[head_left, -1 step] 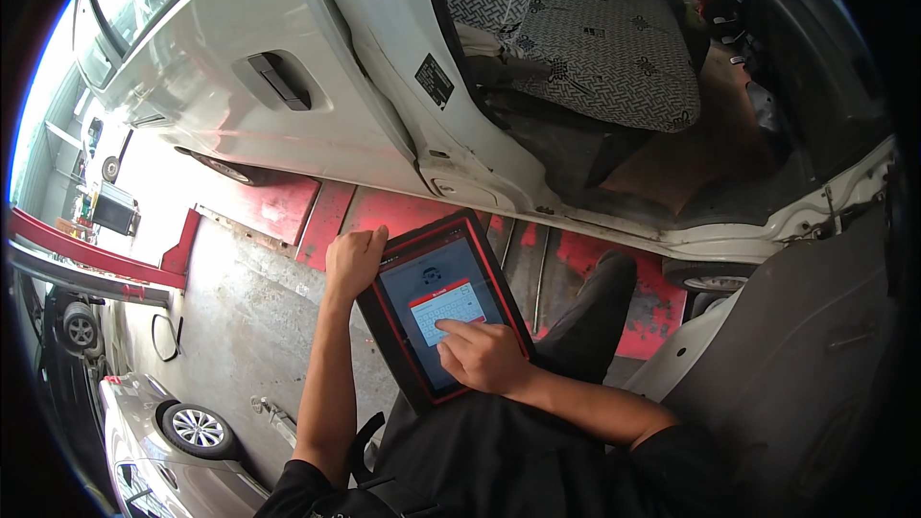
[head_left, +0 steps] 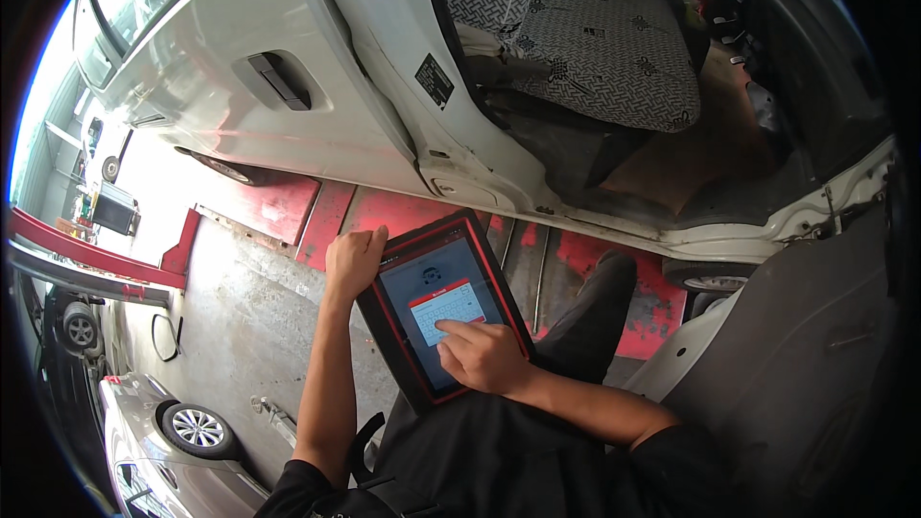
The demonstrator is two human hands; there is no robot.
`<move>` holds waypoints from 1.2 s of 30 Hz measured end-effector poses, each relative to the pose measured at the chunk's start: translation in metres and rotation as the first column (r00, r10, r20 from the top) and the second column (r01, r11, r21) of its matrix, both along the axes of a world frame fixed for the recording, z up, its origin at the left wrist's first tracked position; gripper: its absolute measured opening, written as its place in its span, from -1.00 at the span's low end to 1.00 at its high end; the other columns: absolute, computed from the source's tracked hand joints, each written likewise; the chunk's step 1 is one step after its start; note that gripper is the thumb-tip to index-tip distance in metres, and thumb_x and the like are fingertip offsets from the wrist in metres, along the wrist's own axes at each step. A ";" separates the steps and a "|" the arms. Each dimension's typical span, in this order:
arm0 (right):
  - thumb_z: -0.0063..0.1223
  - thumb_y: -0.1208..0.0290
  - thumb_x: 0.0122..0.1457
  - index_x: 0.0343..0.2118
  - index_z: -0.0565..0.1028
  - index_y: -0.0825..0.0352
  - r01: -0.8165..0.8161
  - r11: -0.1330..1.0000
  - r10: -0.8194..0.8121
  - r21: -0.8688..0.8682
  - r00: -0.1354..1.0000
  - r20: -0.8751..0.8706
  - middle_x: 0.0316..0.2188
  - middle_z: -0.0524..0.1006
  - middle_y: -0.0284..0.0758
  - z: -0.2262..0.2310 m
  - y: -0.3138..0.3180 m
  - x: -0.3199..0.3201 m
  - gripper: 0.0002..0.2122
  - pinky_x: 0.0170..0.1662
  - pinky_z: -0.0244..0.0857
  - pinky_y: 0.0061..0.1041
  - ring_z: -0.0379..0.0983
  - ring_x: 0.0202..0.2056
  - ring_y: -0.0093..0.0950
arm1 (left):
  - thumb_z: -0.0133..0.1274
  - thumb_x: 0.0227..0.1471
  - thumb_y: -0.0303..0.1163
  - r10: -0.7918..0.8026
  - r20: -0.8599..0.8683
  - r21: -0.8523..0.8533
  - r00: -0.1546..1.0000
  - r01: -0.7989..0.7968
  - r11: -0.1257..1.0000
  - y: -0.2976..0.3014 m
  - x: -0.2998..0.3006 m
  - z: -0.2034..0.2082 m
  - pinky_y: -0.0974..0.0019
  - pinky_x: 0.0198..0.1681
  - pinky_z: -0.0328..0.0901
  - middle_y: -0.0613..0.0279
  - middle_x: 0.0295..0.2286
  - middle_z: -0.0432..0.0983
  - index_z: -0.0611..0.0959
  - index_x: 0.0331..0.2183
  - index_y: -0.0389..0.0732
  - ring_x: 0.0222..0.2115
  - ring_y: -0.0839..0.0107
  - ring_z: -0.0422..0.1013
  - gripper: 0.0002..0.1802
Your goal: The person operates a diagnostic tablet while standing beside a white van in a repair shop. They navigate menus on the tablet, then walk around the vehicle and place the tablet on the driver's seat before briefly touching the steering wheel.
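While the left hand (head_left: 353,264) holds the tablet (head_left: 443,305) by its edge, the right hand (head_left: 484,357), gripping nothing, points a finger (head_left: 455,327) at it beside the white vehicle (head_left: 278,139).

The tablet (head_left: 443,278) has a matt case, seemingly plastic, and a smooth, glossy screen. On the far side, the van (head_left: 211,86) wears smooth, shiny paint; its handle (head_left: 280,82) looks like dark plastic. The seat (head_left: 609,48) is patterned, woven-looking cloth. Left, the floor (head_left: 240,288) is rough, matt concrete and the car (head_left: 129,417) glossy paint. The near shirt (head_left: 499,451) is matt cloth.
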State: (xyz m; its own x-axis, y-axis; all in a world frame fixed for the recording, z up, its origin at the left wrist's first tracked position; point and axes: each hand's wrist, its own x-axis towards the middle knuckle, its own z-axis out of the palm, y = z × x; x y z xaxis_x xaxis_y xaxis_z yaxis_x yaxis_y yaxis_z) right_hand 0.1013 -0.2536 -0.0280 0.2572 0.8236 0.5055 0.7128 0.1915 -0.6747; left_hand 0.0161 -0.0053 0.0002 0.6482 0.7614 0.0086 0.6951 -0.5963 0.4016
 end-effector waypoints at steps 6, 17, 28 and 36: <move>0.12 0.47 0.08 -0.51 0.54 0.40 -0.011 1.000 0.011 0.011 1.000 0.001 -0.27 0.63 -0.22 0.000 -0.001 -0.001 -0.88 -0.44 0.45 -0.45 0.58 -0.51 -0.35 | -0.08 0.17 0.01 0.008 -0.047 0.023 0.999 -0.007 1.000 -0.002 -0.001 0.001 -0.03 -0.38 0.31 -0.13 -0.61 0.49 0.63 -0.60 -0.29 -0.50 -0.11 0.46 -0.42; 0.10 0.47 0.05 -0.58 0.49 0.40 -0.059 0.997 0.059 0.042 0.998 0.017 -0.33 0.62 -0.22 0.003 0.001 0.001 -0.86 -0.48 0.41 -0.43 0.53 -0.55 -0.34 | -0.04 0.16 -0.01 -0.034 0.016 0.015 0.999 0.034 0.999 -0.001 -0.001 -0.001 -0.07 -0.40 0.28 -0.19 -0.62 0.44 0.60 -0.61 -0.33 -0.51 -0.18 0.43 -0.43; 0.09 0.46 0.08 -0.57 0.50 0.39 -0.117 0.993 0.116 0.012 0.992 0.040 -0.22 0.63 -0.15 -0.001 0.008 -0.004 -0.85 -0.49 0.42 -0.41 0.53 -0.57 -0.32 | -0.05 0.17 -0.05 -0.015 0.035 0.033 0.999 0.013 0.999 0.000 -0.003 -0.007 -0.08 -0.43 0.27 -0.12 -0.66 0.43 0.58 -0.66 -0.30 -0.56 -0.13 0.41 -0.44; 0.07 0.48 0.11 -0.53 0.53 0.38 -0.115 0.986 0.121 -0.123 0.992 0.038 -0.18 0.62 -0.11 0.005 0.013 -0.007 -0.87 -0.43 0.47 -0.42 0.58 -0.49 -0.28 | -0.10 0.15 -0.07 -0.018 0.008 0.045 1.000 0.017 0.999 -0.004 0.001 0.002 -0.06 -0.41 0.35 -0.08 -0.64 0.49 0.63 -0.66 -0.25 -0.55 -0.09 0.46 -0.47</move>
